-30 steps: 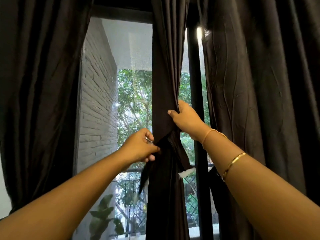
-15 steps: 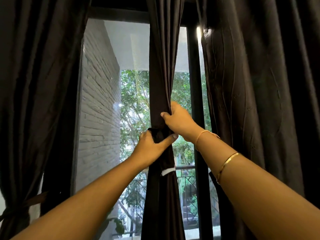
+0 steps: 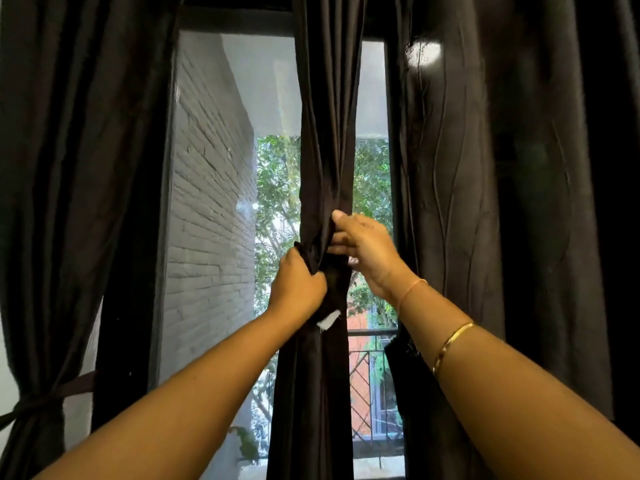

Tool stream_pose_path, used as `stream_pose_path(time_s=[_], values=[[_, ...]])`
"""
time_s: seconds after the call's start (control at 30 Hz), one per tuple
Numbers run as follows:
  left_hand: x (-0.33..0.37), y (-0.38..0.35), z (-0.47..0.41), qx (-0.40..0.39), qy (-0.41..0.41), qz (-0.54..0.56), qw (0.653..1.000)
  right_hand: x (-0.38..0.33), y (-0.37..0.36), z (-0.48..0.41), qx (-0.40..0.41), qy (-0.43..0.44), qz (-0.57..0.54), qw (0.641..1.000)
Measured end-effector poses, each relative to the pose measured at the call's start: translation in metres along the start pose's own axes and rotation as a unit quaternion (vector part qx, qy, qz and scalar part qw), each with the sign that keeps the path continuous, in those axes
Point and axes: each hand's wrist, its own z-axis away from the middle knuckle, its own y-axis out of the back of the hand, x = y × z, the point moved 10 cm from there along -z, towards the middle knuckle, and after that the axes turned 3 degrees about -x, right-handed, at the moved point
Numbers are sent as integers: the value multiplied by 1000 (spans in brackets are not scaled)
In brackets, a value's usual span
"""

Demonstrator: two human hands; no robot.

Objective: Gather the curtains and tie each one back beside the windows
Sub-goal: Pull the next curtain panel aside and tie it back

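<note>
A dark middle curtain hangs gathered into a narrow column in front of the window. A dark tie-back band with a white tag wraps its waist. My left hand grips the band and the bunched cloth from the left. Just above and to the right, my right hand pinches the curtain's folds. The knot itself is hidden between my hands.
On the left hangs a dark curtain, tied low by a band. A wide dark curtain hangs loose on the right, past the black window post. A grey brick wall, trees and a balcony railing lie outside the glass.
My left hand went from pulling the loose band end at the left to closing over the band on the curtain. My right hand stayed on the folds above. The view tilted up slightly.
</note>
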Motion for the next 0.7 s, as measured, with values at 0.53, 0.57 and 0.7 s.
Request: stream_pose_path(time_s=[0.53,0.57,0.7], values=[[-21,2,-8,-72,13,130,989,89,-41,0,-179,-178,-136,958],[-23,3,-9,-76,14,136,988,90,-40,-1,-170,-185,-149,956],[-27,1,-10,-97,26,166,981,85,-37,-2,-169,-188,-110,961]])
